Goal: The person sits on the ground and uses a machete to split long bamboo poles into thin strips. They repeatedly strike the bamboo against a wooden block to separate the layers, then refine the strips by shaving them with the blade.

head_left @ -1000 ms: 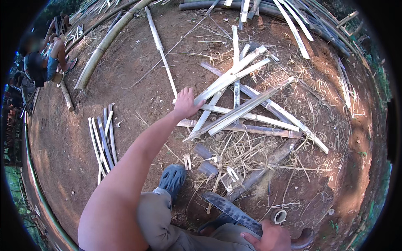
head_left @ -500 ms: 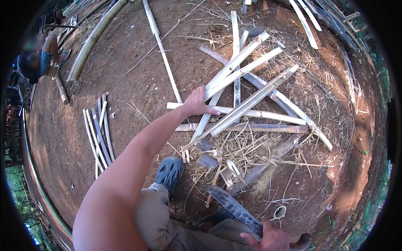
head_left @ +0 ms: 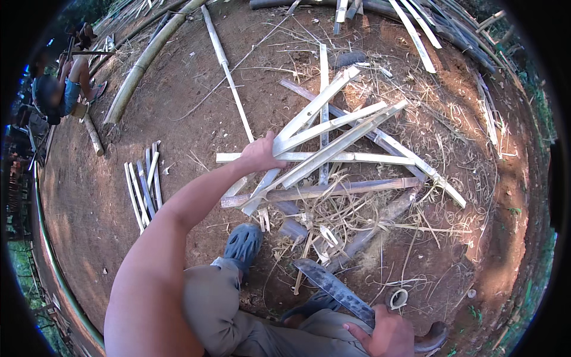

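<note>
My left hand (head_left: pixel 262 153) is stretched out over a loose pile of split bamboo strips. Its fingers are closed round the near ends of the strips, the pale bamboo strip (head_left: pixel 315 109) among them; exactly how many it grips is hidden. A long strip (head_left: pixel 351 157) lies crosswise by the same hand, and a trough-shaped one (head_left: pixel 342 146) slants in front of it. Low at the right, my right hand (head_left: pixel 389 333) is wrapped round the handle of a machete (head_left: pixel 336 291). The machete's dark, stained blade points up and left, above my trouser leg.
Curled bamboo shavings (head_left: pixel 357 208) litter the ground around a bamboo pole (head_left: pixel 386 220). A short hollow bamboo piece (head_left: pixel 397 298) lies near my right hand. Several strips (head_left: pixel 144 184) are bundled at the left. A person (head_left: pixel 59 89) sits at the far left beside long poles.
My left hand has shifted left and a little nearer, and the bamboo strips under it have slid the same way. The view has tilted slightly; the machete stays in my right hand.
</note>
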A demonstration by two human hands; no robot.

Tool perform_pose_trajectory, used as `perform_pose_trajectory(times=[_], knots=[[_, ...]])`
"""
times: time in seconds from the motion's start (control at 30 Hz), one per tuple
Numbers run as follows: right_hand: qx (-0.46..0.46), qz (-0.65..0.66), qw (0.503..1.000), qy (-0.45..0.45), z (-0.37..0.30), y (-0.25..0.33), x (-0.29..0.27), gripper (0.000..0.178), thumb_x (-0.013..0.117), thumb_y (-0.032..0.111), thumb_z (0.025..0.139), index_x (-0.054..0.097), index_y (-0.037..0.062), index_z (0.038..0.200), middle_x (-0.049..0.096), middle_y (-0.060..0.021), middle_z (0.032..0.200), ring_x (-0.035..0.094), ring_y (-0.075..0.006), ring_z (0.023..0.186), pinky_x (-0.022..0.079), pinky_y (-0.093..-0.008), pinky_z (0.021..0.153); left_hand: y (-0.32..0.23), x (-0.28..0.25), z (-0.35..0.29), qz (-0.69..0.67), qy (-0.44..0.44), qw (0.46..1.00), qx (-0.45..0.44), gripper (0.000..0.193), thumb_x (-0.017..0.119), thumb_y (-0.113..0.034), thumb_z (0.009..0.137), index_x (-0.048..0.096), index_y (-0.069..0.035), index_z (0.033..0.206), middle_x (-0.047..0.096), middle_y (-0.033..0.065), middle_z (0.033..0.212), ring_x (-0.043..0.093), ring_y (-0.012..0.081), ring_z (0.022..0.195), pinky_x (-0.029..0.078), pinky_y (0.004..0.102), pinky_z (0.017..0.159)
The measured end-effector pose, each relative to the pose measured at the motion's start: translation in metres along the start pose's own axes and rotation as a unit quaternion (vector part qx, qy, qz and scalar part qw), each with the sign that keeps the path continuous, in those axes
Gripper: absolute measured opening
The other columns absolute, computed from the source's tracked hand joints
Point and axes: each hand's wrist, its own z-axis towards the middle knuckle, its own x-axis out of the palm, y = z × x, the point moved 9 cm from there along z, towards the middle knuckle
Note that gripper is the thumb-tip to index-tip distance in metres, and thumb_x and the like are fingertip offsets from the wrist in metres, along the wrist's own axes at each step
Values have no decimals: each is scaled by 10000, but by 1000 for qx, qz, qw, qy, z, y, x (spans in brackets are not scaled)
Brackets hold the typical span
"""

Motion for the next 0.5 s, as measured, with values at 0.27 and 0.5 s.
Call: perform_pose_trajectory(times=[0.27, 0.5], knots=[[-7, -1, 1000, 12, -15, 5, -1, 558, 684, 540, 824, 595, 19, 1004, 681, -252, 845, 674, -424, 837, 532, -518, 721, 38, -62, -73, 12, -74, 994, -81, 782, 752, -558, 760, 466, -7, 1236, 679, 233, 1007, 685, 372, 932, 548, 465, 794], [-17, -8, 1000, -3, -27, 9, -9, 511, 693, 487, 843, 607, 11, 1008, 683, -258, 902, 666, -430, 886, 526, -516, 763, 27, -191, -162, 227, -277, 931, -69, 524, 772, -327, 807, 489, -19, 1122, 655, 163, 921, 689, 277, 826, 538, 400, 639]])
